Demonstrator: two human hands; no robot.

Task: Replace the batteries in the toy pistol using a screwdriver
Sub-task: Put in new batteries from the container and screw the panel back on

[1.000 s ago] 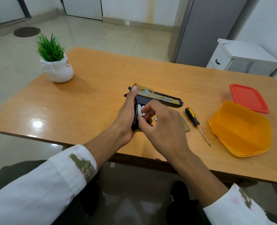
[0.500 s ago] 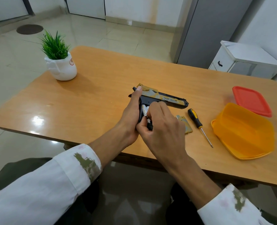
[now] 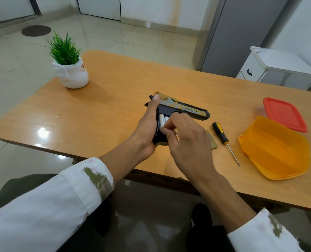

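A black and tan toy pistol lies on its side on the wooden table, barrel pointing right. My left hand grips its handle, thumb stretched up to the rear of the slide. White batteries show in the open handle compartment. My right hand has thumb and fingers curled at the batteries' lower end. The tan battery cover lies just right of my right hand, partly hidden by it. A black and yellow screwdriver lies beside the cover, tip toward me.
An orange plastic container sits at the right, with its red lid behind it. A small green plant in a white pot stands at the table's far left. A white cabinet is beyond the table.
My right hand's fingers have slid down from the compartment's upper part to the batteries' lower end. The left hand keeps its grip on the handle.
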